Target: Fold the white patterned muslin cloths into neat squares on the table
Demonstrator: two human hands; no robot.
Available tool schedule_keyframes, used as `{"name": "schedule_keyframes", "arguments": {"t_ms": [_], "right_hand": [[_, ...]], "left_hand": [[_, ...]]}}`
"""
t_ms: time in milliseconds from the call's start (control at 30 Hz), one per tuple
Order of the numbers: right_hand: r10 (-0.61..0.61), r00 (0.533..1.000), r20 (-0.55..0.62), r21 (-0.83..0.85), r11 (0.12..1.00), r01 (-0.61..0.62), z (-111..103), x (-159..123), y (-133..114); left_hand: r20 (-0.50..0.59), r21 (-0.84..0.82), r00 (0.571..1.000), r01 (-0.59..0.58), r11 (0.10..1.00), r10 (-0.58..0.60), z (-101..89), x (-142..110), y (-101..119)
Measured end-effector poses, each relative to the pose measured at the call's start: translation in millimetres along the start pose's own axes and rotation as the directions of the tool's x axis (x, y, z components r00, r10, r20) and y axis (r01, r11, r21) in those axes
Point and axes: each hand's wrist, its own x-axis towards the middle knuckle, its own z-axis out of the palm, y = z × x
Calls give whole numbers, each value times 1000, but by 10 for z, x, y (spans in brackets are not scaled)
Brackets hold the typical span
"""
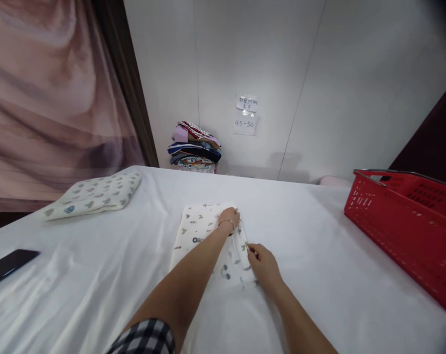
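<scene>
A folded white cloth (191,226) with small coloured prints lies on the white-covered table in front of me. My left hand (229,217), with a bracelet at the wrist, reaches across it to the far right corner; the fingers are curled on the cloth there and their tips are partly hidden. Lower down, my right hand (263,265) pinches the right edge of the same cloth between thumb and fingers. Soft creases run through the cloth between the two hands, and my left forearm covers part of it.
A second printed white cloth (97,191), folded, lies at the back left. A dark phone (11,265) rests at the left edge. On the right stands a red plastic basket (400,231). Beyond the table, stacked folded clothes (195,147) stand against the wall beneath paper labels (246,123).
</scene>
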Motion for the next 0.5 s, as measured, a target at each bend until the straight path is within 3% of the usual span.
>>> {"name": "schedule_keyframes", "arguments": {"t_ms": [233,500], "right_hand": [[-19,1000,0,-8,1000,19,-14,-12,4],[-1,1000,19,33,999,0,-67,-21,-64]], "left_hand": [[61,28,984,-167,986,165,19,-116,-66],[122,61,922,-376,925,367,-101,-602,-62]]}}
